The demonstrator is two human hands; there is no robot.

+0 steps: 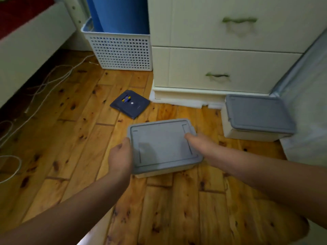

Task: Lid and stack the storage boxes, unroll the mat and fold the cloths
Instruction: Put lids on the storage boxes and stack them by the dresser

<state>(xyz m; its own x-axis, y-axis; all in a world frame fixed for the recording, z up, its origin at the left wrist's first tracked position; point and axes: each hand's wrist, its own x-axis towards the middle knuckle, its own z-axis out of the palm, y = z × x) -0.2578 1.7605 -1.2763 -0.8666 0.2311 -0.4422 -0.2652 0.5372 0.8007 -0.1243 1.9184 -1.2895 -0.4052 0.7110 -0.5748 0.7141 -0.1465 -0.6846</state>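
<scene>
Head view, looking down at a wooden floor (74,156). At the centre of the frame a shallow white storage box (164,171) sits on the floor with a grey lid (162,145) lying on top of it. The left hand (121,156) is curled around the lid's left edge, thumb on the upper surface and fingers hidden below the rim. The right hand (197,140) lies on the lid's right side near the far right corner, with fingers extended on the surface; whether it grips the edge cannot be told, as the hand is blurred. Both forearms enter from the lower corners of the frame.

At the right of the frame, a second storage box (247,133), taller and white, stands on the floor with its own grey lid (256,114) in place. It rests against the base of a cream chest of drawers (221,68) that fills the upper right; two drawers with green handles are visible. A pale cloth-covered surface (307,106) touches the second box at the right edge of the frame.

Above centre, a flat dark blue item (130,104) lies on the floor, well apart from both boxes. In the upper middle, a white perforated basket (120,52) stands just beside the chest and holds an upright blue rolled mat (120,13). White cables (44,80) trail across the floor at the left, beside a pale bed frame (26,48) in the upper left.
</scene>
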